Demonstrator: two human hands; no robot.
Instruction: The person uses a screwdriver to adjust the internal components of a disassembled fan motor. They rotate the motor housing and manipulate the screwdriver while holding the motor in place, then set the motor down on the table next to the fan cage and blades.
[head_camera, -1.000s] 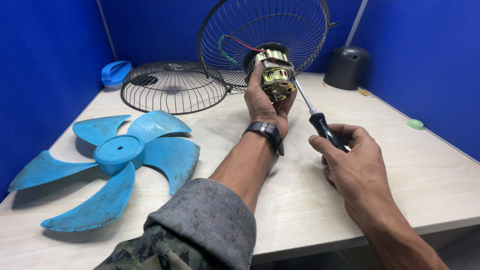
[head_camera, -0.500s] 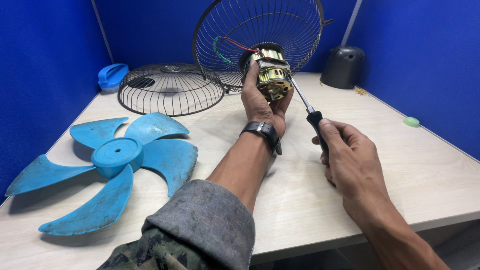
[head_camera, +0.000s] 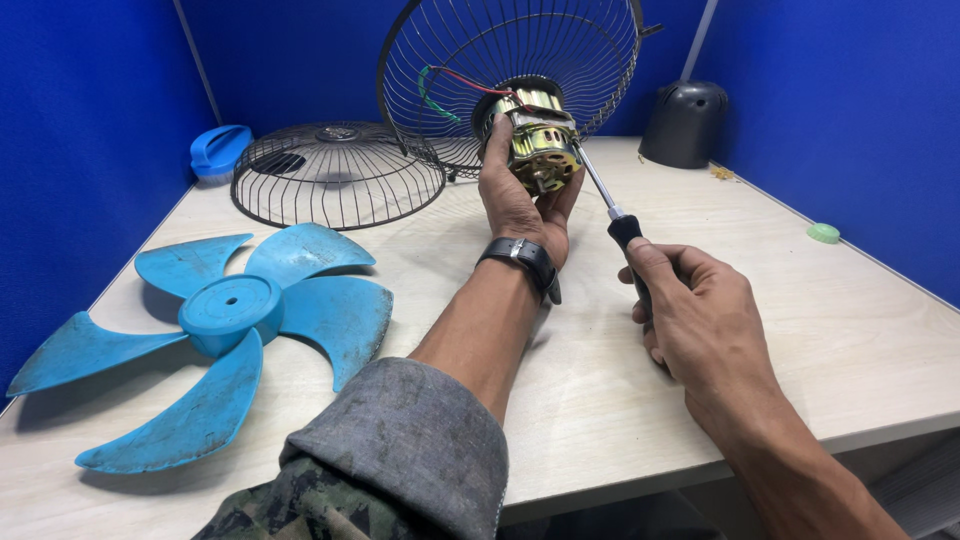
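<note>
- The fan motor (head_camera: 540, 140), brass-coloured with red and green wires, was held up above the table (head_camera: 620, 400), at the centre of an upright wire grille (head_camera: 600, 60).
- Left hand (head_camera: 520, 200) was wrapped around the motor from below and the side, fingers clamped on its body; black watch (head_camera: 522, 258) on the wrist, grey sleeve (head_camera: 400, 450) rolled up the forearm.
- Right hand (head_camera: 695, 310) was closed tight on the black handle of a screwdriver (head_camera: 610, 205).
- The screwdriver's metal shaft slanted up and left, tip touching the motor's lower right edge.
- The two hands were apart, the right one lower and nearer the camera.
- A second wire grille (head_camera: 335, 175) lay flat on the table, left of the motor, dome up.
- A blue fan blade (head_camera: 220, 320) lay flat at near left, well apart from the hands.
- A blue cap (head_camera: 218, 150) sat at far left beside the flat grille.
- A black cover (head_camera: 683, 122) stood at the far right by the blue wall.
- A small green piece (head_camera: 823, 233) lay near the right table edge.
</note>
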